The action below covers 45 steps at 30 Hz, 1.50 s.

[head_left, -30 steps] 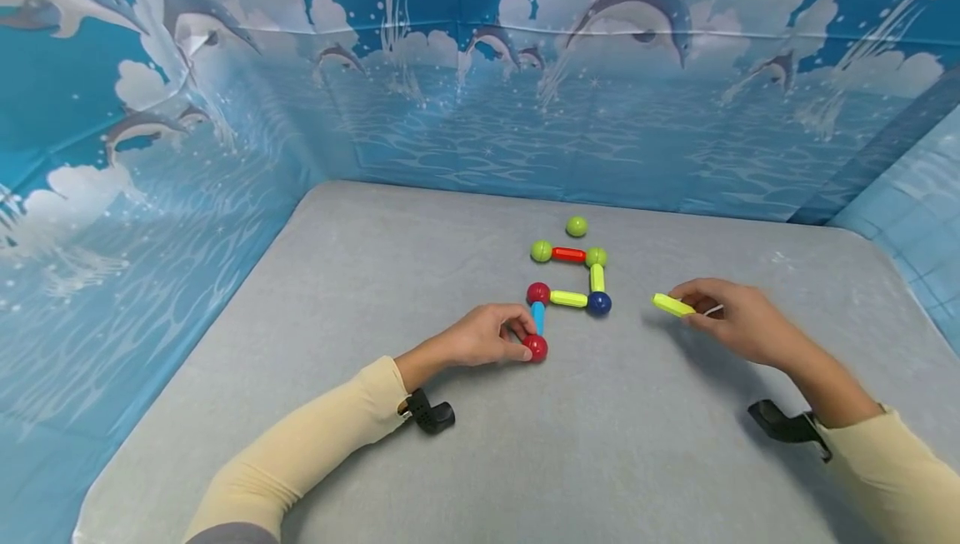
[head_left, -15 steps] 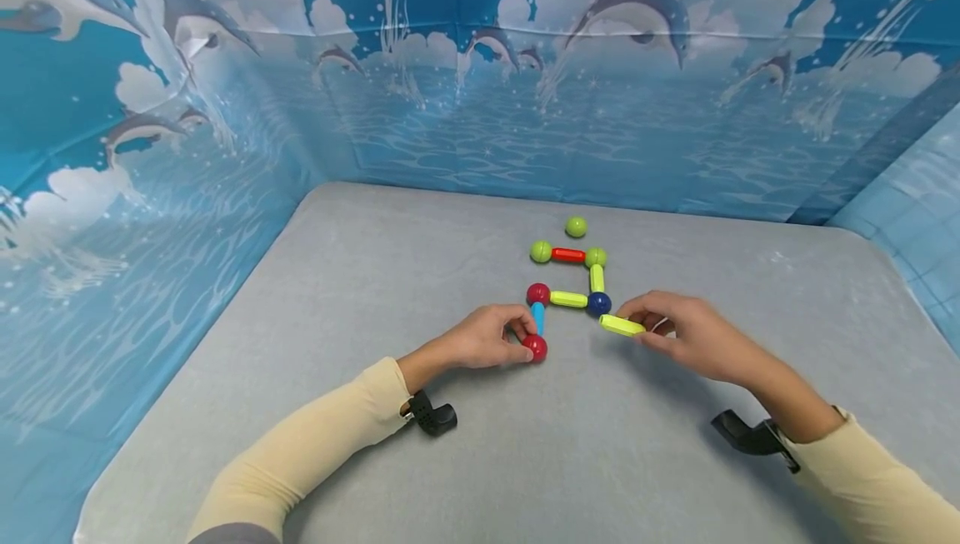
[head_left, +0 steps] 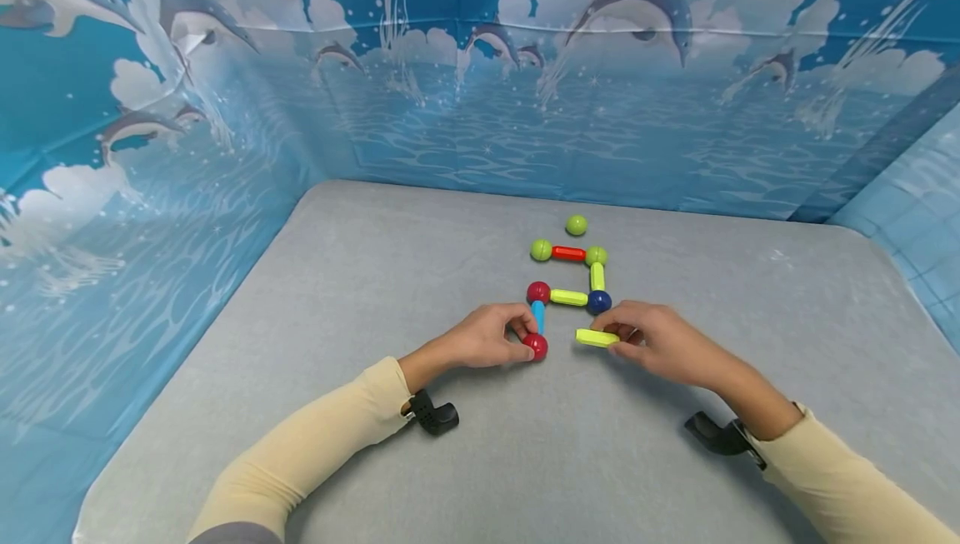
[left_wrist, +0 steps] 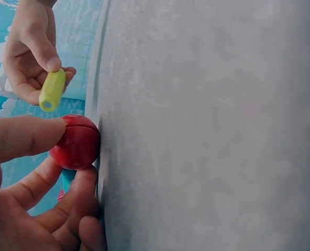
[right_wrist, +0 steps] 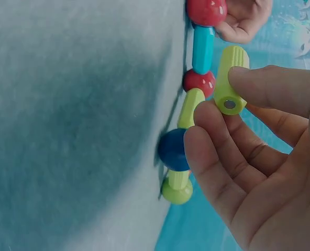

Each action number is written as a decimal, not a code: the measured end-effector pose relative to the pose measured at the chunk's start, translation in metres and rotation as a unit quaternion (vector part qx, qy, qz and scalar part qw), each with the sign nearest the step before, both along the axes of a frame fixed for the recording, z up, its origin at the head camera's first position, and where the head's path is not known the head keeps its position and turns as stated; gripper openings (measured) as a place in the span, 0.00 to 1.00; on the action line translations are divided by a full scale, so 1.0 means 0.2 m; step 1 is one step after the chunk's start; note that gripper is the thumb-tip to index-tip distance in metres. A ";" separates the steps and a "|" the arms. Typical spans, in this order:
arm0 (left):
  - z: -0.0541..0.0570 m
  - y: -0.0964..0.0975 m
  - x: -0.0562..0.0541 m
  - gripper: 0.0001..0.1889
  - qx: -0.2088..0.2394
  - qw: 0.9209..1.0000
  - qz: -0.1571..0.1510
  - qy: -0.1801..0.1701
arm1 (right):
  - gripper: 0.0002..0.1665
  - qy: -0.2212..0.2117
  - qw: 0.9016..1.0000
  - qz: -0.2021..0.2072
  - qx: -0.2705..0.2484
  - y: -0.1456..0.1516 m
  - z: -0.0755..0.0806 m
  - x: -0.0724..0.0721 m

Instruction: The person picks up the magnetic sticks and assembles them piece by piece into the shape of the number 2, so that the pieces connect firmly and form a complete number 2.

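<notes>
My left hand [head_left: 491, 336] holds the near red ball [left_wrist: 77, 142] between thumb and fingers, down on the table. That ball joins a light-blue magnetic rod [right_wrist: 202, 49], which runs to a second red ball [head_left: 538, 292]. My right hand [head_left: 660, 340] pinches a loose yellow magnetic rod [right_wrist: 231, 81] by one end, raised just right of the near red ball and apart from it. Its metal tip shows in the right wrist view. From the second red ball a yellow rod [head_left: 569, 298] leads to a dark blue ball [head_left: 599, 302], close to my right fingertips.
Beyond the blue ball, another yellow rod [head_left: 597, 276], a green ball [head_left: 596, 257], a red rod [head_left: 568, 254] and an end green ball [head_left: 541, 250] continue the chain. A separate green ball [head_left: 577, 225] lies behind it. A dolphin-print curtain [head_left: 465, 111] borders the grey table [head_left: 375, 277].
My right hand has moved left with the yellow rod, from the right side of the table to near the red ball. My left hand has stayed on that ball.
</notes>
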<state>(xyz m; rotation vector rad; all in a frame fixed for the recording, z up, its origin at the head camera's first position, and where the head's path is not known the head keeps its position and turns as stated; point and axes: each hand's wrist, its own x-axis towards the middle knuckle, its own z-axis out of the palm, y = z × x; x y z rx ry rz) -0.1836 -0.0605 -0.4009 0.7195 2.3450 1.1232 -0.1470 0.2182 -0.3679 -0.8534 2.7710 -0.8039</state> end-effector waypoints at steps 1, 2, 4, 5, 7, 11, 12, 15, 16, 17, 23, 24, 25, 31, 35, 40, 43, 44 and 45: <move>0.00 0.00 0.00 0.10 0.000 1.000 0.000 0.001 | 0.18 -0.004 1.000 0.000 0.001 0.00 0.00 0.00; 0.00 0.00 0.00 0.11 0.000 1.000 0.000 0.002 | 0.18 -0.007 1.000 0.001 0.002 -0.01 -0.01 0.00; 0.00 0.00 0.00 0.11 0.000 1.000 0.002 0.001 | 0.17 -0.013 1.000 0.004 0.003 -0.02 -0.02 -0.01; 0.00 0.00 0.00 0.11 0.000 1.000 0.003 0.000 | 0.17 -0.015 1.000 0.006 0.005 -0.02 -0.02 -0.01; 0.00 0.01 0.00 0.11 0.000 1.000 0.005 -0.003 | 0.16 -0.020 1.000 0.009 0.005 -0.02 -0.04 -0.02; 0.00 0.01 0.00 0.11 0.002 1.000 0.001 -0.003 | 0.16 -0.024 1.000 0.013 0.003 -0.03 -0.05 -0.02; 0.00 0.01 0.00 0.10 0.002 1.000 0.000 -0.001 | 0.16 -0.024 1.000 0.014 0.002 -0.04 -0.05 -0.02; 0.00 0.02 0.00 0.10 0.001 1.000 -0.004 0.005 | 0.16 -0.021 1.000 0.015 -0.001 -0.04 -0.06 -0.03; 0.01 0.02 0.00 0.10 0.000 1.000 -0.004 0.006 | 0.16 -0.020 1.000 0.017 -0.002 -0.05 -0.06 -0.03; 0.01 0.03 0.00 0.10 -0.001 1.000 -0.003 0.006 | 0.16 -0.020 1.000 0.019 -0.004 -0.05 -0.06 -0.03; 0.01 0.03 0.00 0.10 -0.011 1.000 0.001 0.000 | 0.16 -0.022 0.999 0.026 -0.015 -0.07 -0.07 -0.04; 0.01 0.03 -0.01 0.10 -0.012 1.000 0.001 0.000 | 0.16 -0.023 0.999 0.026 -0.016 -0.07 -0.07 -0.04; 0.01 0.04 -0.01 0.10 -0.013 1.000 0.001 -0.001 | 0.16 -0.024 0.999 0.026 -0.019 -0.07 -0.08 -0.05; 0.02 0.03 -0.01 0.10 -0.010 1.000 0.000 0.001 | 0.14 -0.042 0.998 0.037 -0.031 -0.09 -0.08 -0.05; 0.02 0.03 -0.01 0.10 -0.006 1.000 -0.001 0.001 | 0.14 -0.044 0.997 0.046 -0.033 -0.10 -0.09 -0.05; 0.02 0.03 -0.01 0.10 -0.006 1.000 -0.001 0.002 | 0.14 -0.041 0.997 0.054 -0.034 -0.10 -0.10 -0.05; 0.03 0.03 0.00 0.10 -0.006 1.000 -0.001 -0.001 | 0.14 -0.045 0.997 0.057 -0.032 -0.11 -0.10 -0.05; 0.03 0.02 0.00 0.10 -0.006 1.000 -0.002 -0.003 | 0.14 -0.047 0.997 0.058 -0.030 -0.11 -0.10 -0.05; 0.03 0.02 0.00 0.11 -0.006 1.000 -0.004 -0.005 | 0.14 -0.049 0.997 0.058 -0.029 -0.11 -0.10 -0.05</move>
